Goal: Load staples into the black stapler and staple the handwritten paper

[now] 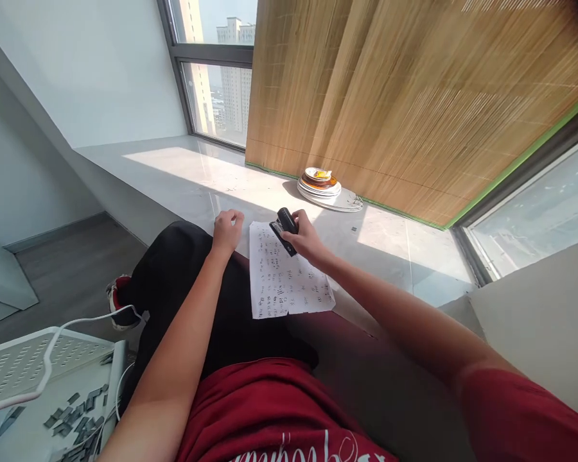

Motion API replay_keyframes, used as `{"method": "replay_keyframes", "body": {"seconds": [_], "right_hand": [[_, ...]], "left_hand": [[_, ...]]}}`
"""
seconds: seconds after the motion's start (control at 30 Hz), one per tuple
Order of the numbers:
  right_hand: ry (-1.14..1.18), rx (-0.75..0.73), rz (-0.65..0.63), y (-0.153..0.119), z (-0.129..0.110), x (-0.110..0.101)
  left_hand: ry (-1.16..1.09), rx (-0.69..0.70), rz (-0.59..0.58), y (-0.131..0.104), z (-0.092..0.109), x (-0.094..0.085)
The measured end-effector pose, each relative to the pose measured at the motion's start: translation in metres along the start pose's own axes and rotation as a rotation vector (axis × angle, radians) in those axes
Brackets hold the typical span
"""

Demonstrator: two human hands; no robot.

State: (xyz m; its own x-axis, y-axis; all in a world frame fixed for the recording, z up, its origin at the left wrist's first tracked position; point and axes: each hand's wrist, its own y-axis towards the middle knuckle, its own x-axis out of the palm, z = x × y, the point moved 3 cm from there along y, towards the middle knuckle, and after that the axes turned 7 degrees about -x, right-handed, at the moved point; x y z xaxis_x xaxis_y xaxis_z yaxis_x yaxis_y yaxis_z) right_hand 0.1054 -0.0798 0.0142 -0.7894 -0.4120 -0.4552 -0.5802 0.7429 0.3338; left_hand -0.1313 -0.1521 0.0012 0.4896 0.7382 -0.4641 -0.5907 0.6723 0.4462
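Observation:
My right hand [304,236] is closed around a black stapler [288,232], which is tilted over the upper part of a white sheet of paper [270,289]. Rows of handwriting cover the paper, and its lower edge hangs toward my lap. To the left of the sheet, my left hand [228,230] is closed above the edge of the windowsill, its fingers curled in. What those fingers hold, if anything, is hidden.
A stack of plates [318,187] stands on the sunlit windowsill [197,183] by the bamboo blind [366,96]. A small dark piece [354,229] lies right of the stapler. At lower left, a white rack [52,359] holds several grey strips [79,414] and a white cable [48,366].

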Motion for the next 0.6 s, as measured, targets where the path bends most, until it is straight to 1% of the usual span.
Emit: {"method": "replay_keyframes", "body": {"seconds": [0.07,0.1,0.13,0.2,0.27,0.33,0.5,0.53,0.6], "right_hand": [[-0.002,0.061,-0.048,0.006,0.001,0.019],[-0.016,0.088,-0.063,0.008,0.003,0.023],[-0.032,0.111,-0.074,0.008,0.006,0.024],[-0.057,0.153,-0.07,0.004,0.013,0.014],[-0.084,0.188,-0.026,-0.008,0.021,-0.005],[-0.112,0.235,0.053,-0.024,0.029,-0.03],[-0.085,0.472,0.31,-0.067,0.059,-0.091],[-0.087,0.495,0.348,-0.072,0.066,-0.102],[-0.095,0.452,0.378,-0.076,0.076,-0.124]], "left_hand": [[0.035,0.021,0.016,-0.001,-0.008,0.004],[0.048,0.033,0.015,-0.002,-0.01,0.005],[0.064,0.037,0.008,-0.002,-0.012,0.006],[0.105,0.019,-0.015,-0.003,-0.014,0.008],[0.153,0.002,-0.04,-0.004,-0.014,0.01],[0.204,-0.009,-0.058,-0.006,-0.014,0.011],[0.307,-0.035,-0.088,-0.009,-0.01,0.011],[0.32,-0.037,-0.096,-0.009,-0.009,0.011],[0.337,-0.043,-0.113,-0.01,-0.008,0.01]]}}
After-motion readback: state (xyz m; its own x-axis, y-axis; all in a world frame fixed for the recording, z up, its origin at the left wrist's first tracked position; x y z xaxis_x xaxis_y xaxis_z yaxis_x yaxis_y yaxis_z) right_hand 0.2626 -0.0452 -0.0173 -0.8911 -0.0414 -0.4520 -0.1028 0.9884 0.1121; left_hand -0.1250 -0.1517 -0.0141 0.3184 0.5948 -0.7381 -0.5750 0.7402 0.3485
